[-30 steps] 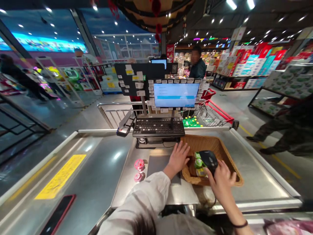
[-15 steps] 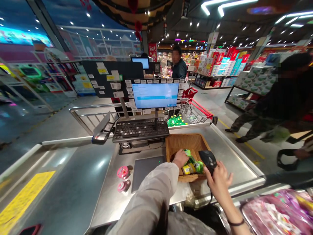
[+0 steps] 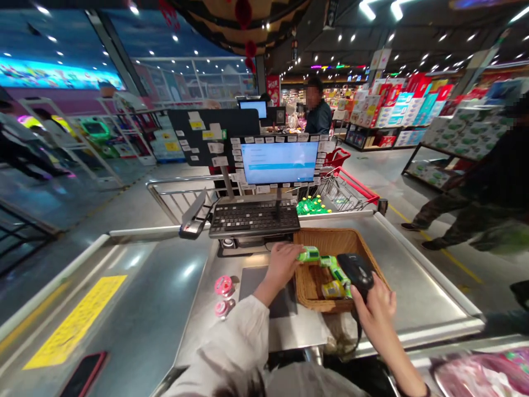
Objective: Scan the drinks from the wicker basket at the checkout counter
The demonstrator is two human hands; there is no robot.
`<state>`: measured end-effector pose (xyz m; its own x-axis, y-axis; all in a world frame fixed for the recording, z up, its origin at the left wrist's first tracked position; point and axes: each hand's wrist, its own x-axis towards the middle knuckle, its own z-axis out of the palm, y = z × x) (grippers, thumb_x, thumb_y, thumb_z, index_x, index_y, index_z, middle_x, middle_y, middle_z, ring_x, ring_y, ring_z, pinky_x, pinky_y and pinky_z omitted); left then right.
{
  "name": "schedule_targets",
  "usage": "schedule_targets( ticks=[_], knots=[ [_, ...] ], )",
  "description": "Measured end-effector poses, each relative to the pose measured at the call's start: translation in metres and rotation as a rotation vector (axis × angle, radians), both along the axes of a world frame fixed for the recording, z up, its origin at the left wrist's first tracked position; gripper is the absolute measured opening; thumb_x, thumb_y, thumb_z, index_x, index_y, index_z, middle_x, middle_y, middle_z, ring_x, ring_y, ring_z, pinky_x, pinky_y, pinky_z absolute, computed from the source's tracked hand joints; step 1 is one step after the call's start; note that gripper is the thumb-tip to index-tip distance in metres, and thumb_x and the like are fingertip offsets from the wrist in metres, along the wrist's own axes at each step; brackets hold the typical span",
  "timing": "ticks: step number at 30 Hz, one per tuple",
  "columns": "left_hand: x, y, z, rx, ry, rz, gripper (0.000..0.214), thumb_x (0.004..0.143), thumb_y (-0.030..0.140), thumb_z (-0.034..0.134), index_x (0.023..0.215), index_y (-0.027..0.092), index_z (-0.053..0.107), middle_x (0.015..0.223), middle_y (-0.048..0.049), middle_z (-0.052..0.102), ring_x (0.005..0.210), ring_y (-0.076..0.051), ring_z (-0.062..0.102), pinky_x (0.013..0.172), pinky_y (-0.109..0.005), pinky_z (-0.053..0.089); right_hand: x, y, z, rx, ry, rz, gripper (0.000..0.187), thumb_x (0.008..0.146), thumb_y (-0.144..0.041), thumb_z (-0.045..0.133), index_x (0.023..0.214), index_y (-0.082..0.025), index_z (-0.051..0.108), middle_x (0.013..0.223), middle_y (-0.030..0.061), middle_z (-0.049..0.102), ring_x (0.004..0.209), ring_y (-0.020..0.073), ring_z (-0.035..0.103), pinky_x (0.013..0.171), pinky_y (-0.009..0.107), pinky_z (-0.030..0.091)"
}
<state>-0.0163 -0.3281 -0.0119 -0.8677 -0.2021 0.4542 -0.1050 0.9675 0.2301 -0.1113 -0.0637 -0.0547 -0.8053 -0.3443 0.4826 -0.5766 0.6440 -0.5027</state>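
Observation:
My left hand is closed around one end of a small green container, over the left rim of a wicker basket. Inside the basket lie other green containers and a yellow-labelled container. A black handheld barcode scanner is gripped in my right hand, above the basket's right side, and hides part of what lies there. Two pink-lidded containers stand on the metal counter left of the dark flat pad.
Behind the pad are a keyboard and a lit monitor. A phone lies on the left counter near a yellow sticker. Beyond the counter stands a red-handled cart with green bottles. A person in dark clothes is at the right.
My left hand has come up out of the basket and leftward, with a green container in it. The scanner stays in my right hand over the basket. The view has turned slightly left.

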Motion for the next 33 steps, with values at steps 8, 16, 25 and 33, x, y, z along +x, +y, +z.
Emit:
schedule_targets(
  ticks=[8,16,25,33],
  knots=[
    [0.122,-0.026,-0.001,-0.264,0.222,0.18,0.026,0.103,0.025,0.054,0.123,0.034,0.069,0.128,0.0004,0.074,0.121,-0.017,0.065,0.108,-0.038,0.033,0.058,-0.046,0.016,0.005,-0.089,0.4,0.062,0.101,-0.059,0.031,0.148,-0.021,0.041,0.146,0.0172,0.053,0.144,0.0321,0.041,0.12,0.062,0.02],
    [0.182,-0.034,-0.017,-0.437,0.128,0.156,0.033,0.103,0.02,0.051,0.127,0.035,0.068,0.131,0.0011,0.073,0.118,-0.015,0.067,0.106,-0.034,0.035,0.093,-0.085,0.025,0.073,-0.106,0.591,0.059,0.102,-0.059,0.03,0.144,-0.022,0.046,0.149,0.016,0.051,0.147,0.0326,0.038,0.121,0.066,0.016],
    [0.195,-0.04,-0.032,-0.423,0.091,0.205,0.038,0.102,0.022,0.053,0.131,0.043,0.066,0.132,0.0043,0.072,0.117,-0.015,0.067,0.105,-0.032,0.036,0.097,-0.09,0.022,0.091,-0.085,0.627,0.058,0.102,-0.059,0.03,0.143,-0.023,0.049,0.149,0.0152,0.052,0.147,0.0328,0.038,0.122,0.068,0.015],
    [0.192,-0.038,-0.027,-0.442,0.129,0.202,0.037,0.102,0.021,0.055,0.131,0.042,0.065,0.132,0.0054,0.072,0.116,-0.015,0.068,0.102,-0.033,0.038,0.1,-0.092,0.022,0.095,-0.097,0.636,0.056,0.102,-0.059,0.032,0.14,-0.023,0.053,0.148,0.0154,0.054,0.145,0.0329,0.041,0.122,0.068,0.016]
  ],
)
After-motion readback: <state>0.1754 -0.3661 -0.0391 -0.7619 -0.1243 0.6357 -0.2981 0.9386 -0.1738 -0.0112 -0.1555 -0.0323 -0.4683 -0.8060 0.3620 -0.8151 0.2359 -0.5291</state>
